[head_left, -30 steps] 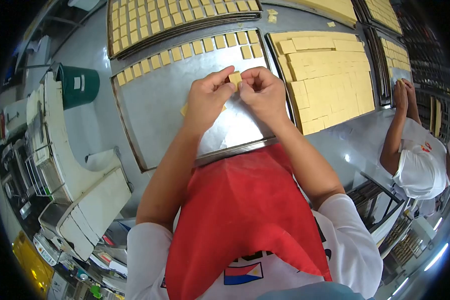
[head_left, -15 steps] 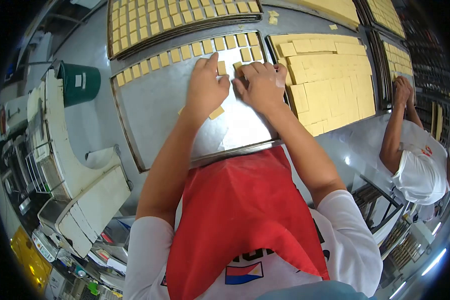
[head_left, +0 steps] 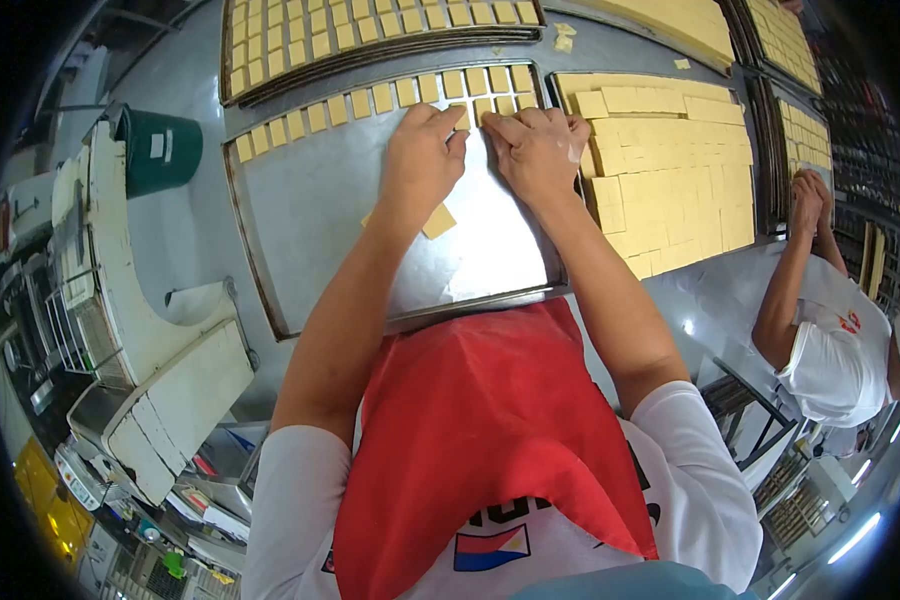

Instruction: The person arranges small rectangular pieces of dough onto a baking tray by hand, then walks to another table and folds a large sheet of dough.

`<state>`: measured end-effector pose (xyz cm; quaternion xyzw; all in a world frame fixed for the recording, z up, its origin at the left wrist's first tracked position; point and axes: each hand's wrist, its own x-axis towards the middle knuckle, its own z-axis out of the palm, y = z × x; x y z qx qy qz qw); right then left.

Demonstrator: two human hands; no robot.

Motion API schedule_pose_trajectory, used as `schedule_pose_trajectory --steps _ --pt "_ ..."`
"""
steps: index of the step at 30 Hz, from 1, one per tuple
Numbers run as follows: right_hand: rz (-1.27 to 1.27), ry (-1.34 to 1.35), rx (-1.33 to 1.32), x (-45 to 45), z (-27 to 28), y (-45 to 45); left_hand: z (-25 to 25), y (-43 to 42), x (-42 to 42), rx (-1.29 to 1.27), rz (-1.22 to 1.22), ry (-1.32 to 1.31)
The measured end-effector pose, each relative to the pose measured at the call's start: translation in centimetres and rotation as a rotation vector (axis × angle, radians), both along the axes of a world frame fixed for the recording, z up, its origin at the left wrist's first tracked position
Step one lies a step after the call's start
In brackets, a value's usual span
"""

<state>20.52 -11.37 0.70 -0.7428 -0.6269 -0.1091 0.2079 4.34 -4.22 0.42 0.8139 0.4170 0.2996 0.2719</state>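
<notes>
Upper centre: left hand (head_left: 422, 160) pinching piece (head_left: 462, 118); right hand (head_left: 542, 150) at second piece (head_left: 483, 106), grip can't tell. Both nearer top row (head_left: 406, 93) than half-second ago.

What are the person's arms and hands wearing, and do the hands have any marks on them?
The left hand and right hand wear no gloves, and the forearms are bare. Short, plain white sleeves cover the upper arms. The right hand has a small pale patch; I can't tell what it is.
</notes>
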Motion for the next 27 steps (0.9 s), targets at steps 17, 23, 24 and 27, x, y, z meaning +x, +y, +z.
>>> schedule_pose_trajectory --steps 17,23,24,27 --pt "0.021 0.037 0.061 0.2 -0.6 0.2 -0.8 -0.1 0.5 0.031 0.060 0.002" --pt "-0.004 0.088 0.013 -0.1 0.4 -0.4 0.8 -0.5 -0.2 -0.001 0.018 0.054" --pt "-0.028 0.168 0.012 0.0 0.7 -0.9 1.6 -0.8 -0.7 0.016 -0.018 0.054" --pt "-0.056 0.322 0.034 1.1 1.0 -2.6 6.0 -3.8 -3.8 -0.029 -0.126 0.483"
